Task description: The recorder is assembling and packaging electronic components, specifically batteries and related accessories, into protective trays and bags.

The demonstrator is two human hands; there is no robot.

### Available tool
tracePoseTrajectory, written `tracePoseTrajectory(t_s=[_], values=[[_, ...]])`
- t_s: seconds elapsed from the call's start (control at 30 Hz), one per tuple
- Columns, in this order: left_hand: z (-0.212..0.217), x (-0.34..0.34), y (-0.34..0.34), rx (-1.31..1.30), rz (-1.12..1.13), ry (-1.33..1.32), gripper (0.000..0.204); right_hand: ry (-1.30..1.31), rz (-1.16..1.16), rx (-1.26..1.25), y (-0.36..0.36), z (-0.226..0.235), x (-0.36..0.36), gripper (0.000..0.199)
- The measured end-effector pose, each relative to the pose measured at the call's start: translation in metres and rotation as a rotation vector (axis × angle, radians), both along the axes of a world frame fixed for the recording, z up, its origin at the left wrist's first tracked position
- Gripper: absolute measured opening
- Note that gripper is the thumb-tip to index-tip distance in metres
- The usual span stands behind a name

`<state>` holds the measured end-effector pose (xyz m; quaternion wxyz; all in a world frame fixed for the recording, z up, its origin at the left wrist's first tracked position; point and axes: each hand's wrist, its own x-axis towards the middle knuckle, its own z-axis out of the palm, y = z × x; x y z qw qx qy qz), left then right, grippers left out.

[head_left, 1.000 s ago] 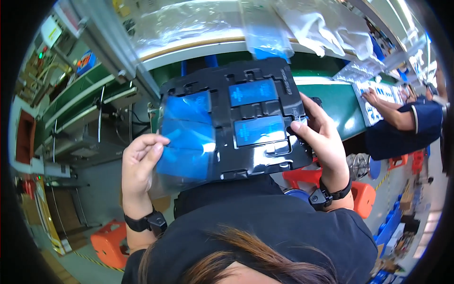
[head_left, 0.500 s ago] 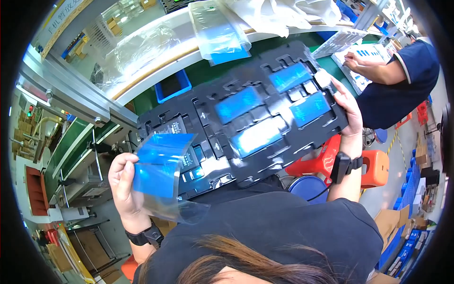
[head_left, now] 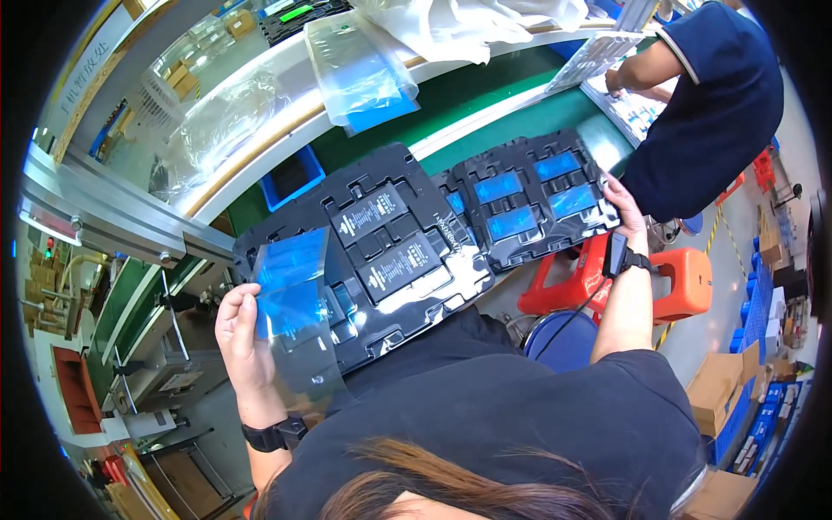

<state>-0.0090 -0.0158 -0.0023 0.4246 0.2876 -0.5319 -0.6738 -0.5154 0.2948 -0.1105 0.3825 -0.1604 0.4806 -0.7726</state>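
Note:
Between the thumb and fingers of my left hand [head_left: 241,334], closed, hangs a blue-and-clear plastic film [head_left: 299,260]. The film covers the left part of a black moulded tray [head_left: 347,195], which lies in front of me. Two flat black batteries with white print, one of them the nearer battery [head_left: 403,267], sit in its pockets. My right hand [head_left: 626,208] grips the right edge of a second black tray [head_left: 529,201]. Several blue-covered flat pieces, such as the blue piece [head_left: 511,223], sit in that tray. Its left edge meets or overlaps the first tray.
Behind the trays are a green work surface [head_left: 494,130] and a blue bin [head_left: 293,178]. A clear bag with blue film [head_left: 360,78] hangs over the bench edge. A co-worker [head_left: 711,113] stands at the right. Near my right arm are a red-orange stool [head_left: 680,284] and a blue round seat [head_left: 563,340].
My right hand's tray has shifted right and away from the first tray, whose printed batteries are now uncovered. My left hand still holds the film, moved slightly right. The co-worker's arm has moved.

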Motion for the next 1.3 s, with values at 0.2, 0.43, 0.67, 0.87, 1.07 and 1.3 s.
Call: tracePoseTrajectory(t_s=[0.2,0.43,0.67,0.87,1.07,1.3], values=[[0.001,-0.004,0.004,-0.014,0.037,-0.03,0.016,0.553,-0.135,0.803,-0.021,-0.036,-0.02,0.049],[0.0,-0.004,0.008,-0.087,0.07,-0.069,0.016,1.079,-0.376,1.359,-0.065,-0.052,0.012,0.046],[-0.006,-0.003,0.008,-0.082,0.093,-0.014,0.017,1.138,-0.424,1.322,-0.075,-0.064,0.035,0.048],[-0.006,-0.002,0.005,-0.078,0.102,-0.025,0.018,1.193,-0.436,1.338,-0.081,-0.058,0.033,0.052],[-0.005,-0.002,0.006,-0.073,0.092,-0.059,0.018,1.217,-0.476,1.366,-0.079,-0.062,0.034,0.05],[-0.004,-0.003,0.006,-0.06,0.098,-0.066,0.017,1.217,-0.505,1.376,-0.074,-0.066,0.038,0.051]])
